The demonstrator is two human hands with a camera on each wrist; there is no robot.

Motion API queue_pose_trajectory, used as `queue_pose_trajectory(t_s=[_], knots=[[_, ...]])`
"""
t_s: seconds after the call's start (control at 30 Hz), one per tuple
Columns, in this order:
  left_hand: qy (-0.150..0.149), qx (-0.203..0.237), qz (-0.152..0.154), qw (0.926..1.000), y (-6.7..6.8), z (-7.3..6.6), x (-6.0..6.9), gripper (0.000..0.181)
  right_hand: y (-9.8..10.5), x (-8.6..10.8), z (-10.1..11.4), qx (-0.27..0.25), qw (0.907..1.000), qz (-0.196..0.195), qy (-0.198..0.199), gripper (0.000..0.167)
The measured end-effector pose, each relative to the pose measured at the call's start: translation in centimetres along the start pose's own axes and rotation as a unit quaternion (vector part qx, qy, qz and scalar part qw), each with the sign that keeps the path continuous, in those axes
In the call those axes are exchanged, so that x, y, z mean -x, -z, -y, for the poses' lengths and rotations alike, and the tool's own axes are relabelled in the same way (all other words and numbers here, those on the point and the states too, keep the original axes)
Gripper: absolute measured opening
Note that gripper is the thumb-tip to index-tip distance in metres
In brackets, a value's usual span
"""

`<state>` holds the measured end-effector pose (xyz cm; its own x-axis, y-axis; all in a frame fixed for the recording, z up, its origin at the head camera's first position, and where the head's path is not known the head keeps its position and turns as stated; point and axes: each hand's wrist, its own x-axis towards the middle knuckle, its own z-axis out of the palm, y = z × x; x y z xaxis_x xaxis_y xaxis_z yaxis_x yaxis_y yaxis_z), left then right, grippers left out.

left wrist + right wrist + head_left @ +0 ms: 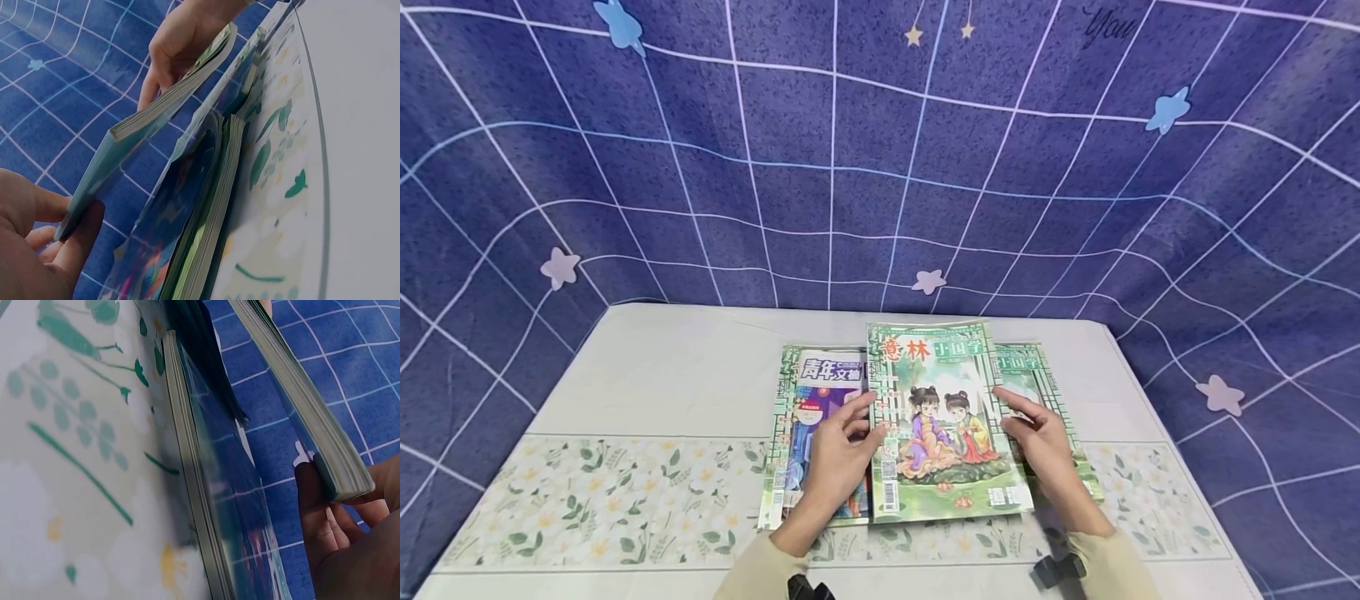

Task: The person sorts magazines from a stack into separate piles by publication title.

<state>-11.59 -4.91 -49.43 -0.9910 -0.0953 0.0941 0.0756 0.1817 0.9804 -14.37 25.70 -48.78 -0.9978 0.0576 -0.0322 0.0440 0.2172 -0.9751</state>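
Note:
A green-covered magazine (pixel 955 492) with two drawn children on its front is held raised above the other magazines. My left hand (pixel 838 454) pinches its left edge between thumb and fingers, which the left wrist view shows on the spine side of the magazine (pixel 119 147). At the opposite edge my right hand (pixel 1047 446) pinches it; in the right wrist view the page edges of the magazine (pixel 312 415) face the camera. Below and left lies a purple-blue magazine (pixel 829 400) on top of a green one (pixel 775 467). Another green magazine (pixel 1033 379) lies at the right, partly covered.
The white table (pixel 677 367) carries a floral band (pixel 647 492) across its front part. A dark blue grid-patterned curtain (pixel 820 200) with stars hangs behind and at both sides. Dark wrist straps (pixel 1060 572) sit by the sleeves.

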Motion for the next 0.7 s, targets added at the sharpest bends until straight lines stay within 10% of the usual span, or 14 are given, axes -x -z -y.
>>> queue_pose_trajectory(t_s=[0.7], knots=[[-0.011, 0.0, 0.006, 0.9999, -2.4, 0.3, 0.0, 0.049, 1.6, -0.3, -0.5, 0.011, 0.9994, -0.026, -0.019, 0.048]])
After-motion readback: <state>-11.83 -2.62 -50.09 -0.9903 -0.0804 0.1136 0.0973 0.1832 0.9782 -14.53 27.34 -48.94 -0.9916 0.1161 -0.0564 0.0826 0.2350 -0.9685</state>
